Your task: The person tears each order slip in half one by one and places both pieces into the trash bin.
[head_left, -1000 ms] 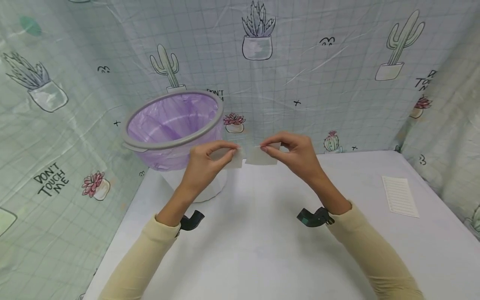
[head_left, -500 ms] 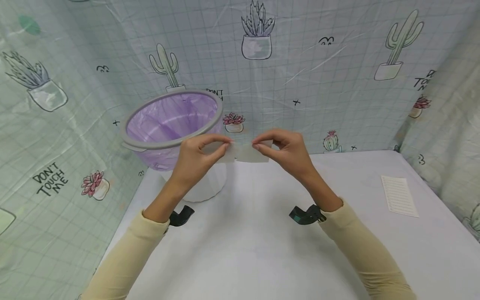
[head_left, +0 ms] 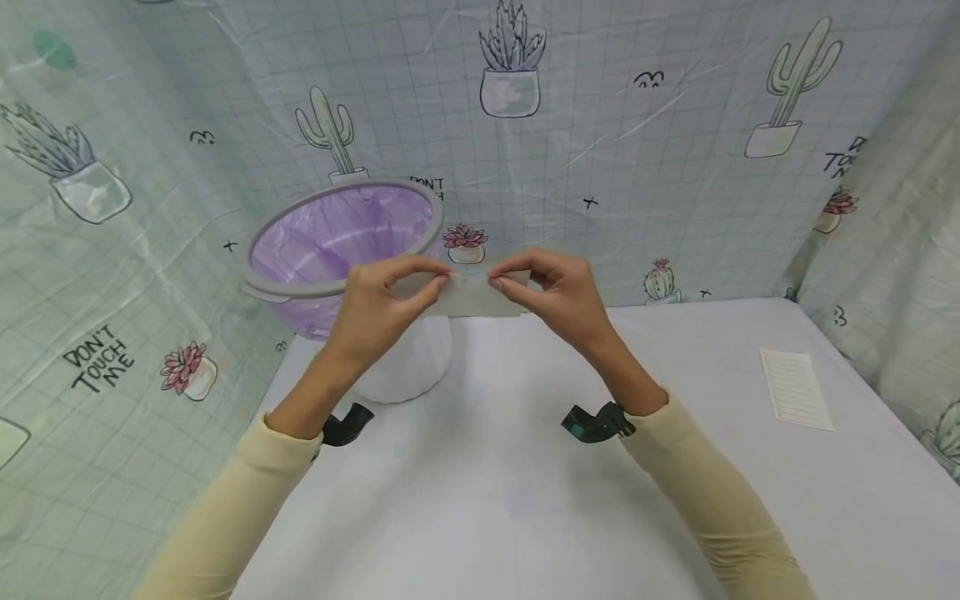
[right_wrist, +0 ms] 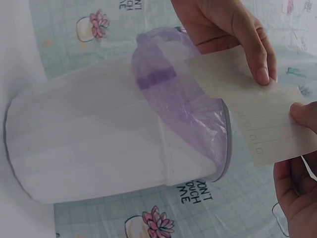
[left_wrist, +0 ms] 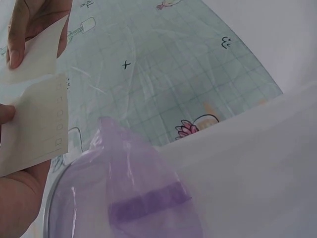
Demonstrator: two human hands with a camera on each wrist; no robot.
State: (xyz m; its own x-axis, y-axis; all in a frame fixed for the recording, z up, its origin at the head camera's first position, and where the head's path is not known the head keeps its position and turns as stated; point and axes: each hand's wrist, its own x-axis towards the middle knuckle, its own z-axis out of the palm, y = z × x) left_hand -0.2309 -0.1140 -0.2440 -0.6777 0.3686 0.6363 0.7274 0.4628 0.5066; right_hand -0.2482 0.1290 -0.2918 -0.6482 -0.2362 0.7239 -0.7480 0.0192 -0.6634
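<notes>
My left hand (head_left: 375, 308) pinches a small off-white piece of paper (left_wrist: 37, 124) between thumb and fingertip. A second piece of paper (left_wrist: 37, 59) is pinched the same way by my right hand (head_left: 562, 292). Both are held up in the air, side by side. A narrow gap with an uneven edge parts them in the left wrist view; from the right wrist they look to meet or overlap. Printed little squares and lines show on the paper. Behind and left of my left hand stands a white bin (head_left: 408, 367) lined with a purple bag (head_left: 345, 229).
A lined sheet of paper (head_left: 797, 389) lies at the right of the white table (head_left: 495, 483). Curtains (head_left: 585, 158) printed with cacti hang behind and at both sides. The grey rim (head_left: 438, 200) of the bin rises near my left hand.
Both hands have shifted left and slightly up. They have drawn closer together, so the two pieces of paper, apart a second ago, now meet or overlap in the head view.
</notes>
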